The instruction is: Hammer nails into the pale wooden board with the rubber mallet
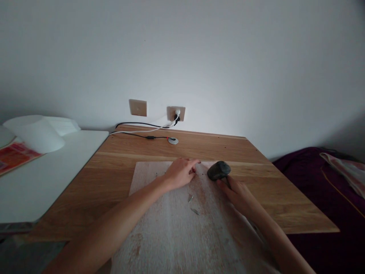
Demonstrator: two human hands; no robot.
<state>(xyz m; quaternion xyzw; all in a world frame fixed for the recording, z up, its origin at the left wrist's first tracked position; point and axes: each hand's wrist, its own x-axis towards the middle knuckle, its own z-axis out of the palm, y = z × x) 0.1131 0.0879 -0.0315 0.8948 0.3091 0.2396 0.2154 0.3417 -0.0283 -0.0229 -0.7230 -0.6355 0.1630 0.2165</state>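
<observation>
My left hand (pixel 179 173) rests at the far end of a whitewashed wooden board (pixel 176 228), its fingertips pinched on something small that I cannot make out. My right hand (pixel 238 194) is closed on the handle of a hammer with a dark rounded head (pixel 219 170), which sits just right of the left fingertips, close above the board. Two small nails (pixel 192 203) lie loose on the board between my forearms.
The board lies on a wooden table (pixel 285 205). Cables (pixel 142 131) run along its far edge to a wall socket (pixel 176 113). A white table (pixel 42 175) with a white object and a red sheet stands left. A dark purple bed (pixel 322 186) is right.
</observation>
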